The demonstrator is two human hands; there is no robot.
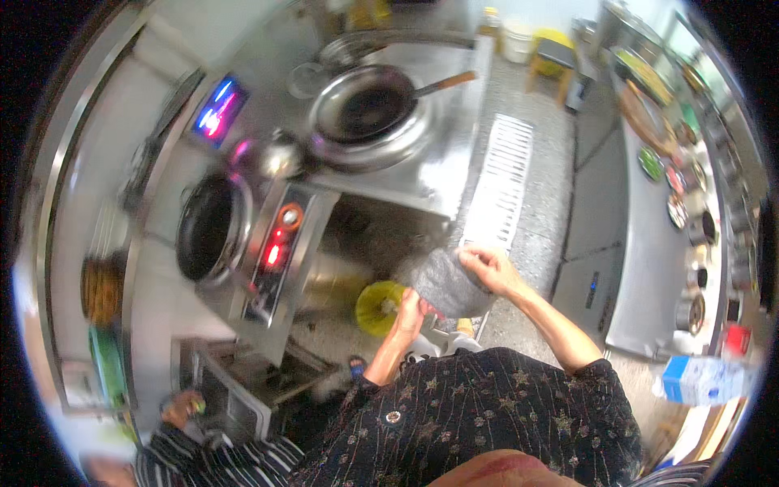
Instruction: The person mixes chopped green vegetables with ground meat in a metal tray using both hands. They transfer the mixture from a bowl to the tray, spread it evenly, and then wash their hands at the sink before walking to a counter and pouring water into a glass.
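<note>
A grey, fuzzy-looking cloth or mesh [453, 286] is stretched between my two hands in front of my body. My right hand [492, 271] pinches its upper right edge with thumb and fingers. At its lower left edge, my left hand [411, 313] grips it. Blur hides the exact material and the fingertips of the left hand. Beneath and to the left of the cloth stands a yellow-lined bin [377, 307] with something pale in it. A pan [377, 106] with a wooden handle rests on the steel stove beyond my hands.
A wok [210, 228] sits at the left beside a control panel [274, 252] with red lights. A steel counter [639, 255] on the right bears dishes of food. A floor grate [499, 182] runs between. At lower left, another person's hand [182, 408] holds something green.
</note>
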